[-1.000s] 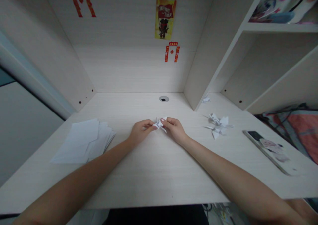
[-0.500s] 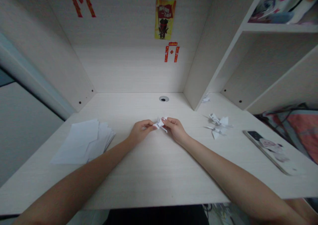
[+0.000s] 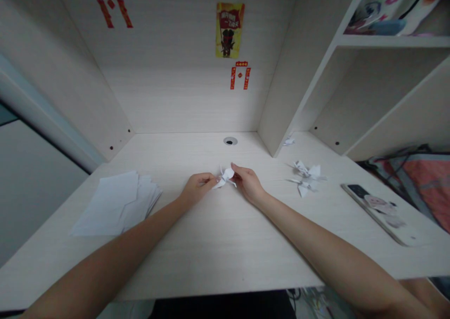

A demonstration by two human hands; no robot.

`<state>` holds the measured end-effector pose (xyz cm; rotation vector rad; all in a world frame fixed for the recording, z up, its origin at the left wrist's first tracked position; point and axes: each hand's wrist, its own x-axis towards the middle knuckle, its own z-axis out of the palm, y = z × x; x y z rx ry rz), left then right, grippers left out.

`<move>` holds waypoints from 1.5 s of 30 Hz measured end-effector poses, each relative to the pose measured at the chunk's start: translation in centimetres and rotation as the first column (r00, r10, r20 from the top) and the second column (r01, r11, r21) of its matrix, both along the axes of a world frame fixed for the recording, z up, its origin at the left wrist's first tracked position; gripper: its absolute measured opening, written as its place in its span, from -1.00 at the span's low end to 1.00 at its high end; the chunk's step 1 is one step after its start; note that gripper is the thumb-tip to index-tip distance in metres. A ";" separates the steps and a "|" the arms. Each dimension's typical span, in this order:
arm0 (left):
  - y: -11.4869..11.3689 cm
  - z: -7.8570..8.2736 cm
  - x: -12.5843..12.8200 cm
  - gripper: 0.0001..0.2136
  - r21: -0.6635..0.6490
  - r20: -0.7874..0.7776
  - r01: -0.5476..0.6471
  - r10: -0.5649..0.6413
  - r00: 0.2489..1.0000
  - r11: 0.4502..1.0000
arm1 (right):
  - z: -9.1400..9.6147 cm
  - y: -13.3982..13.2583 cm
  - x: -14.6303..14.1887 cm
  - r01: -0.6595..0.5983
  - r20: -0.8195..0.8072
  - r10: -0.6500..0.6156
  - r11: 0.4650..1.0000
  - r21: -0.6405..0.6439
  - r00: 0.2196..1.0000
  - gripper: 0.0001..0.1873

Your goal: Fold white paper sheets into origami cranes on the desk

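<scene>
A small white folded paper crane [image 3: 227, 175] is held just over the desk between my two hands. My left hand [image 3: 199, 186] is closed, pinching the crane's left side between thumb and fingers. On the other side my right hand [image 3: 249, 183] has its thumb and fingers closed at the crane's right wing. Thin pointed ends of the folded paper stick out above and below. The wing parts behind my fingertips are hidden. To the right lie several similar white paper cranes [image 3: 305, 172], touching or overlapping one another.
A stack of white paper sheets [image 3: 112, 201] lies at the left, partly behind my left forearm. On the right rests a phone [image 3: 379, 213] with stickers. An upright panel [image 3: 281, 98] and a cable hole [image 3: 230, 141] are at the back. A red and grey bag [image 3: 418, 183] sits far right.
The crane's rounded middle shows more openly between my hands. My right thumb has shifted from over the paper to its right edge. The view has shifted slightly.
</scene>
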<state>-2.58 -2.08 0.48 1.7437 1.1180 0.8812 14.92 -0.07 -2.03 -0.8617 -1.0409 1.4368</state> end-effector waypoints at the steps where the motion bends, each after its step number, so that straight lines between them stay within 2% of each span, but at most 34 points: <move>1: 0.0 0.0 0.0 -0.66 -0.011 -0.002 -0.002 0.002 1.000 1.000 | -0.1 0.1 0.0 0.014 -0.003 -0.014 1.000 -0.016 1.000 -0.61; 3: 0.0 -0.1 -0.1 -0.64 -0.037 -0.003 -0.013 0.013 1.000 0.999 | -0.1 0.2 0.1 0.040 0.016 -0.039 0.999 -0.034 0.999 -0.60; 5: 0.2 -0.3 -0.2 -0.62 -0.056 0.007 -0.035 0.035 0.999 0.998 | 0.0 0.1 0.2 0.084 0.068 -0.085 0.996 0.010 0.994 -0.58; 8: 0.7 -0.4 -0.4 -0.62 -0.044 0.068 -0.104 0.107 0.992 0.994 | 0.4 -0.2 0.6 0.157 0.262 -0.228 0.952 0.264 0.938 -0.59; 10: 0.9 -0.4 -0.4 -0.62 -0.035 0.120 -0.158 0.161 0.980 0.987 | 0.5 -0.6 0.8 0.099 0.418 -0.319 0.878 0.468 0.851 -0.57; 12: 0.9 -0.2 -0.3 -0.64 -0.045 0.145 -0.179 0.183 0.972 0.983 | 0.6 -0.9 0.9 -0.001 0.526 -0.368 0.819 0.574 0.767 -0.61; 15: 0.7 0.2 -0.1 -0.64 -0.057 0.124 -0.140 0.146 0.981 0.988 | 0.4 -1.1 0.8 -0.036 0.579 -0.410 0.794 0.606 0.705 -0.70; 18: 0.5 0.5 -0.2 -0.62 -0.043 0.067 -0.098 0.101 0.993 0.994 | 0.1 -0.8 0.8 0.011 0.559 -0.429 0.800 0.599 0.709 -0.76; 23: 0.7 0.2 -0.6 -0.57 0.013 0.046 -0.116 0.115 0.992 0.993 | 0.1 -0.6 0.7 0.103 0.508 -0.459 0.807 0.581 0.729 -0.84; 26: 1.0 -0.2 -0.7 -0.58 0.012 0.030 -0.126 0.126 0.992 0.992 | 0.6 -0.4 0.6 0.155 0.480 -0.486 0.802 0.578 0.730 -0.86; 29: 1.2 -0.3 -0.5 -0.62 -0.002 -0.006 -0.099 0.099 0.995 0.995 | 2.0 0.2 1.4 0.229 0.456 -0.540 0.786 0.575 0.707 -0.84; 33: 1.2 -0.1 -0.4 -0.66 -0.003 -0.047 -0.048 0.048 0.998 0.999 | 5.4 0.5 5.0 0.242 0.493 -0.616 0.742 0.626 0.615 -0.81; 35: 1.1 0.0 -0.4 -0.66 0.006 -0.057 -0.037 0.037 0.998 0.999 | 7.0 0.0 8.0 0.198 0.531 -0.636 0.725 0.659 0.560 -0.79; 37: 1.2 0.0 -0.4 -0.66 0.012 -0.060 -0.032 0.033 0.998 0.999 | 7.7 -0.6 11.5 0.212 0.566 -0.674 0.712 0.669 0.475 -0.79; 41: 1.3 -0.2 -0.4 -0.67 0.011 -0.064 -0.020 0.020 0.998 1.000 | 6.5 -0.9 18.0 0.144 0.738 -0.598 0.798 0.585 0.314 -0.76; 45: 1.3 -0.2 -0.3 -0.65 0.015 -0.090 -0.004 0.006 0.996 1.000 | 4.3 0.3 21.7 0.028 0.851 -0.472 0.878 0.479 0.231 -0.72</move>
